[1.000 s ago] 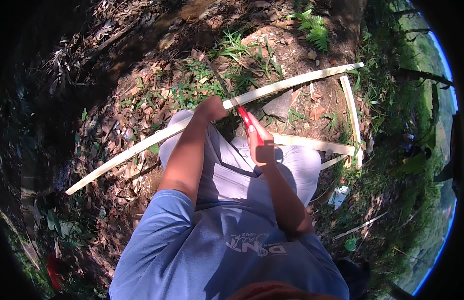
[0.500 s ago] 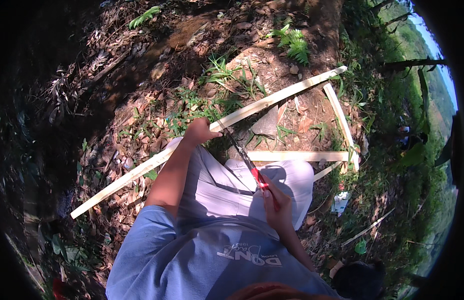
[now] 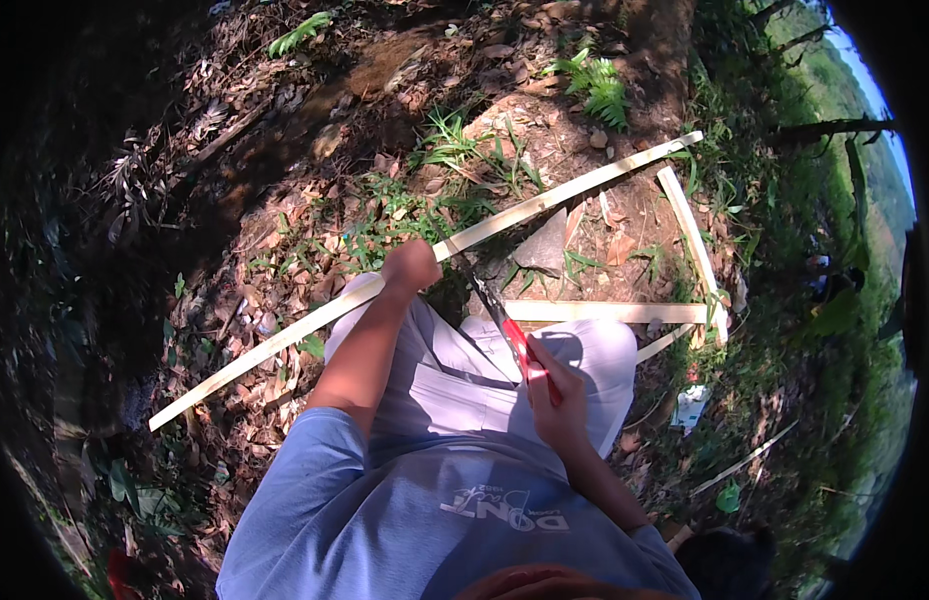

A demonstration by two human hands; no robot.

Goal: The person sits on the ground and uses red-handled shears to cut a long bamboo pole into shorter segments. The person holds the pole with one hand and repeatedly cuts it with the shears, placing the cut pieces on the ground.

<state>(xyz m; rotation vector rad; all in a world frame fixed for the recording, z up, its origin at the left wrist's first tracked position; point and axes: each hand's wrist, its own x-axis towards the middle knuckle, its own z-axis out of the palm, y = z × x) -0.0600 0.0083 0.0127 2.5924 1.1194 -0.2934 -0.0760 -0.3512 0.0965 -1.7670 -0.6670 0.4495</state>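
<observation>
A long pale wooden strip (image 3: pixel 574 188) runs slantwise from the lower left to the upper right, passing over my left knee. My left hand (image 3: pixel 412 266) is closed around it near its middle. Just right of that hand, the dark blade of a handsaw (image 3: pixel 480 288) crosses the strip. The saw's red handle is gripped in my right hand (image 3: pixel 558 402), in front of my lap. How deep the blade sits in the wood cannot be made out.
A second strip (image 3: pixel 604 312) lies level beyond my right knee, meeting a shorter upright strip (image 3: pixel 690 240) at its right end. Around them are dry leaves, grass, a flat stone (image 3: pixel 544 245) and a fern (image 3: pixel 599 92). A white packet (image 3: pixel 688 408) lies at right.
The view has shifted slightly. My left thumb, stretched along the strip before, is now tucked nearer the fist. The saw remains across the strip at nearly the same spot.
</observation>
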